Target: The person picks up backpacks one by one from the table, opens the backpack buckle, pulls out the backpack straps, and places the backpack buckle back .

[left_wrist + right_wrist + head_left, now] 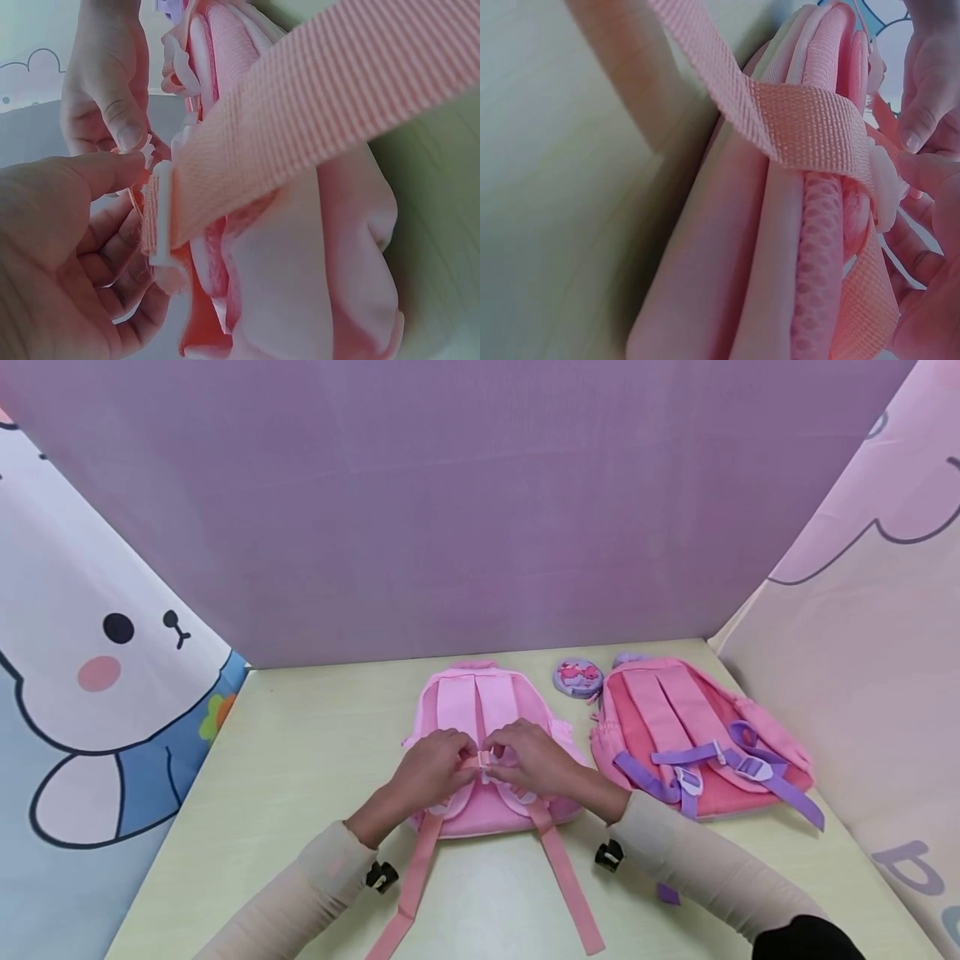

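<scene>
A light pink backpack (480,818) lies with its shoulder straps facing up. Over its middle, both hands meet at the white buckle (483,761) of the chest strap. My left hand (431,766) pinches the strap on the left side of it. From the other side, my right hand (538,758) pinches the buckle end between thumb and fingers. The fingertips partly hide the buckle, so I cannot tell if its halves are joined. In the left wrist view, a ribbed webbing strap (300,120) passes through a white slider (163,214) beside the left fingers.
To the right lies a second, darker pink backpack (637,710) with purple straps (795,802). A round purple pouch (577,677) sits between the bags at the back. Two loose webbing ends (566,881) trail toward the front of the table (247,793). Printed cloth walls enclose it.
</scene>
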### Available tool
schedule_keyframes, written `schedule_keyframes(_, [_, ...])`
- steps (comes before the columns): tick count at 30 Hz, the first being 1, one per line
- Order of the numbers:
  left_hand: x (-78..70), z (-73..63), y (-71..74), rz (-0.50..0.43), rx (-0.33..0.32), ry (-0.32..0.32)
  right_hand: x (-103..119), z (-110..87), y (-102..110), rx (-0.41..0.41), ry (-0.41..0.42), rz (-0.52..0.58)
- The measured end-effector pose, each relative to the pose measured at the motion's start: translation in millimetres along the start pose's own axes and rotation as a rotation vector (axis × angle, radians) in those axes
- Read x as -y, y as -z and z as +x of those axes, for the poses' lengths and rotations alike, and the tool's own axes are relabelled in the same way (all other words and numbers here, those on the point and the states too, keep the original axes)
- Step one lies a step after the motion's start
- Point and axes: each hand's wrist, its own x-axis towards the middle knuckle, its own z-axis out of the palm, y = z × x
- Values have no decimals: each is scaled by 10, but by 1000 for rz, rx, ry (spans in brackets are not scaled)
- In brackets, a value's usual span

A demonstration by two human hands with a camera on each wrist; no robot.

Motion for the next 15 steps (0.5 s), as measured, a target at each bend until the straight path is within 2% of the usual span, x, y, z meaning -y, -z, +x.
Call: schedule_keyframes(15, [-5, -2, 23, -24, 47, 27, 8, -12, 4, 10, -7, -4])
